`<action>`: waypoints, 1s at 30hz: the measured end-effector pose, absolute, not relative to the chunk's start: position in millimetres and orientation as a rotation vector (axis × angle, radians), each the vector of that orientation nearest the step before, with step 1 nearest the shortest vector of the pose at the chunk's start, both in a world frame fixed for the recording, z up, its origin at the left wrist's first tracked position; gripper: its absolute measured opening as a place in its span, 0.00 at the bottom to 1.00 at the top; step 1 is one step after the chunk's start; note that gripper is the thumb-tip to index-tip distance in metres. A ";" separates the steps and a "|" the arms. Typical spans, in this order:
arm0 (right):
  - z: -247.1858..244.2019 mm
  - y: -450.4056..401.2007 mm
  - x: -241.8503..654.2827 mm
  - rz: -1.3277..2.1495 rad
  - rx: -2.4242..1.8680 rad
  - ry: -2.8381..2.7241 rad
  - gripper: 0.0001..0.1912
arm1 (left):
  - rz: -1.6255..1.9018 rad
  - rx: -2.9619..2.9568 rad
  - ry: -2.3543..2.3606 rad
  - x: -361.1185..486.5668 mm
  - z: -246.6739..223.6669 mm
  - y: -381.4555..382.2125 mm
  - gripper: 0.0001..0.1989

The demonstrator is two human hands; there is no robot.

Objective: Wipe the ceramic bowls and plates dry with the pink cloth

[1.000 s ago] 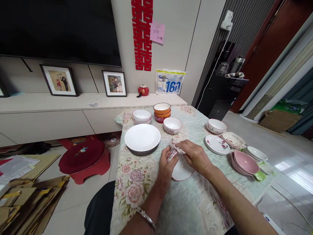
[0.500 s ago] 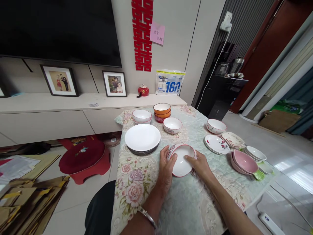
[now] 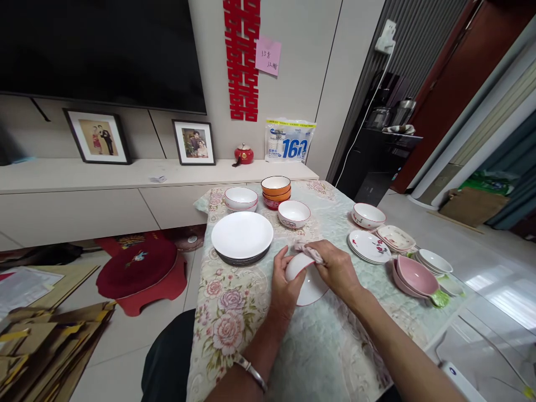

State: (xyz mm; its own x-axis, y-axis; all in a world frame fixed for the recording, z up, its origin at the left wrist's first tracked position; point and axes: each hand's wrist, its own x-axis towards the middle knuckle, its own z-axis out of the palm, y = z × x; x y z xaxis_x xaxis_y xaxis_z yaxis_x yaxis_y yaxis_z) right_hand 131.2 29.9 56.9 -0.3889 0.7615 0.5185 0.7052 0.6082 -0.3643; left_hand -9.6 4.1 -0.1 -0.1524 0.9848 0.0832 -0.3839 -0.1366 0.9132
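My left hand (image 3: 287, 279) grips a white red-rimmed bowl (image 3: 298, 266), tilted on its side above the table. A crumpled pale cloth (image 3: 312, 251) is bunched in my right hand (image 3: 338, 265) and pressed against the bowl's rim. Just under the bowl shows a white surface with a red edge (image 3: 312, 289); whether it is a separate dish I cannot tell. Ahead of my hands stands another white bowl (image 3: 294, 213) with a red rim. To the left lies a stack of large plates (image 3: 242, 235), the top one white.
Stacked white bowls (image 3: 241, 197) and orange bowls (image 3: 276, 187) stand at the back. On the right are flowered plates (image 3: 369, 247), a bowl (image 3: 368, 215), a rectangular dish (image 3: 396, 238), pink leaf-shaped dishes (image 3: 417, 276) and small white bowls (image 3: 435, 261). A red stool (image 3: 140, 268) stands left.
The bowl, held in both hands with its inside facing me, is now tipped up in my left hand. My right hand has moved to its upper rim, and the cloth has come into view there.
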 end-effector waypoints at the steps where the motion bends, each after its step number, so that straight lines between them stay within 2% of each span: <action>1: 49.4 30.8 133.1 0.170 -1.218 -2.085 0.16 | 1.567 0.892 0.959 -10.0 -2.1 3.9 0.35; 4: 20.8 29.5 139.5 0.377 -1.531 -1.801 0.10 | 1.590 0.811 0.987 -11.0 -5.9 2.9 0.34; 7: -4.0 25.4 145.1 0.653 -1.594 -1.611 0.17 | 1.568 0.756 0.974 -10.5 -5.2 1.8 0.35; 9: -9.3 25.3 149.6 0.718 -1.569 -1.566 0.19 | 1.534 0.764 0.961 -9.0 -3.0 1.6 0.35; 11: -3.3 28.3 154.4 0.626 -1.568 -1.604 0.16 | 1.501 0.795 0.956 -7.0 -0.6 2.3 0.34; 14: 20.8 33.3 157.2 0.294 -1.431 -1.822 0.10 | 1.467 0.884 0.970 -4.6 2.7 4.2 0.36; 18: 53.0 32.1 144.5 -0.081 -1.164 -2.211 0.22 | 1.473 0.988 0.953 -5.4 5.7 4.8 0.37; 21: 61.4 30.5 132.4 -0.160 -1.079 -2.316 0.24 | 1.525 0.992 0.942 -7.4 5.4 4.5 0.36; 24: 54.3 33.7 129.9 -0.017 -1.111 -2.175 0.19 | 1.575 0.948 0.946 -8.0 2.1 5.4 0.36; 28: 27.0 35.5 136.5 0.289 -1.392 -1.815 0.10 | 1.607 0.880 0.989 -7.6 -4.0 6.7 0.37; 30: 11.6 32.2 138.8 0.500 -1.542 -1.652 0.10 | 1.615 0.851 0.995 -8.1 -6.0 6.4 0.37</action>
